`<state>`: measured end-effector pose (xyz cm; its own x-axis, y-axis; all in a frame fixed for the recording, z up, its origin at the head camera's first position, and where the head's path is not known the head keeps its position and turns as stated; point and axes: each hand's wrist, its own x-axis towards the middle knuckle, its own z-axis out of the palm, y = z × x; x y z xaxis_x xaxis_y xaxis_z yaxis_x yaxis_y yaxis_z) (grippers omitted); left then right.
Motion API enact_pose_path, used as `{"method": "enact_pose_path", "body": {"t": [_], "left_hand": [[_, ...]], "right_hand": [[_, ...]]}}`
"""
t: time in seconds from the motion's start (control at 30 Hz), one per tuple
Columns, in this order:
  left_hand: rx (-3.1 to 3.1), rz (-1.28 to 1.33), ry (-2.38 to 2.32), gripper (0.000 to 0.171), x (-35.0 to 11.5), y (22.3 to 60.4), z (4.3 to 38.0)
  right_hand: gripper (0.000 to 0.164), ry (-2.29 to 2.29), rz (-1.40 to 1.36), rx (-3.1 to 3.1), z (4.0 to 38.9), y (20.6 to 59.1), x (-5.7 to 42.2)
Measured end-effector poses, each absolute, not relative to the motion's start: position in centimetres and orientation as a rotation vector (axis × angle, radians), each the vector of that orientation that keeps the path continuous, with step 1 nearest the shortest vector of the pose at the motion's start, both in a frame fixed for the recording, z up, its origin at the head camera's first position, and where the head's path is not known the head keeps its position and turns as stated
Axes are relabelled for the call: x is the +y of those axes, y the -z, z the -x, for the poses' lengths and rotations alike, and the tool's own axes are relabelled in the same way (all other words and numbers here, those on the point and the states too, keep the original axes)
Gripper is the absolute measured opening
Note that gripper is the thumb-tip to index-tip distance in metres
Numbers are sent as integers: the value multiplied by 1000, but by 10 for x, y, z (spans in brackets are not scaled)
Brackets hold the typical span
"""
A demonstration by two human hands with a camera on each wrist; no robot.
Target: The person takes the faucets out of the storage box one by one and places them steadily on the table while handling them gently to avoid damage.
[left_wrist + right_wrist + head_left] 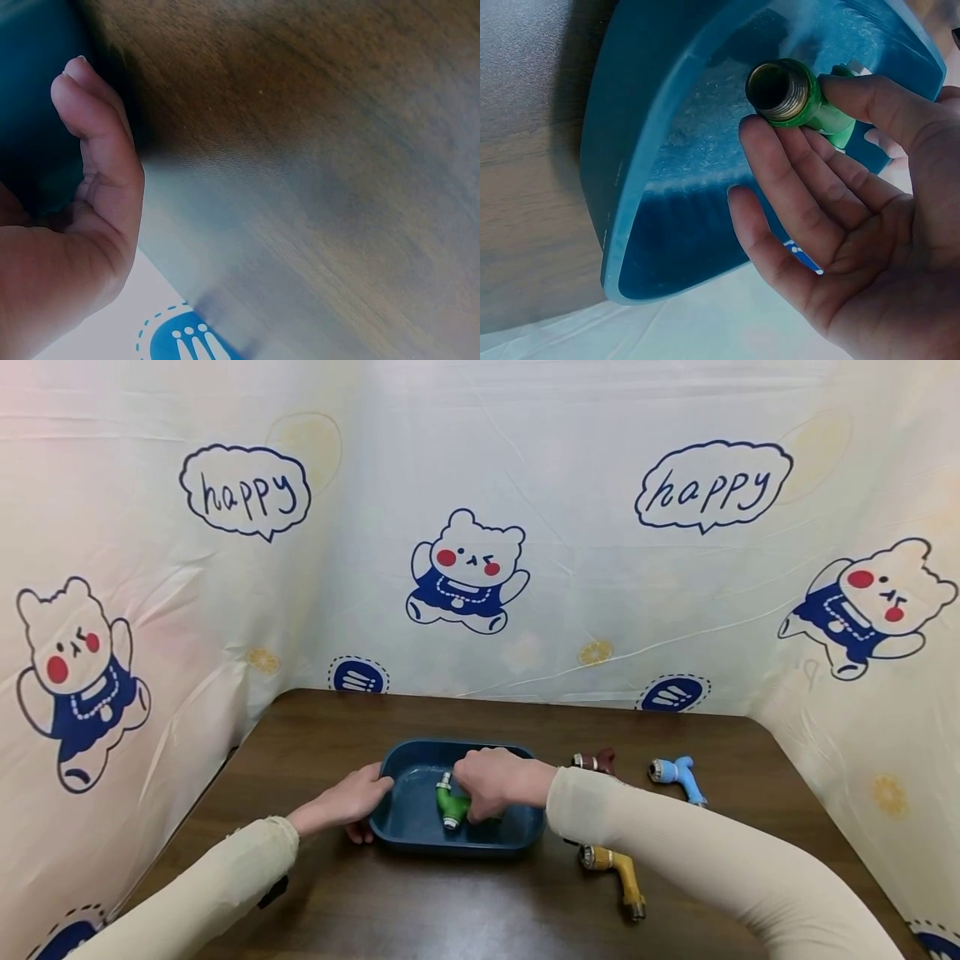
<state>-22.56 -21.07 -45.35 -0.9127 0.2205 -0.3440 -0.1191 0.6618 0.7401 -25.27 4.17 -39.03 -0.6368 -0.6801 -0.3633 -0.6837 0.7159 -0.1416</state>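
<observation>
A dark blue plastic basin sits on the wooden table. My left hand grips its left end, thumb over the rim and fingers against the outside; the left wrist view shows those fingers curled beside the blue wall. Over the basin, my right hand holds a green branched pipe fitting with metal ends. In the right wrist view, thumb and fingertips pinch the green fitting near its open threaded end. Part of the fitting is hidden by the right hand in the head view.
To the right of the basin lie a dark red fitting, a light blue fitting and a yellow fitting. My right forearm passes between them. A printed curtain hangs behind and beside the table.
</observation>
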Motion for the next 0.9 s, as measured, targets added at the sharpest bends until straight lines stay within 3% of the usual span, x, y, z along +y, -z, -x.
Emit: {"method": "enact_pose_path", "body": {"t": [0.9], "left_hand": [[2466, -59, -1146, 41, -210, 454, 225]], "right_hand": [[31, -76, 1088, 2577, 246, 386, 58]]}}
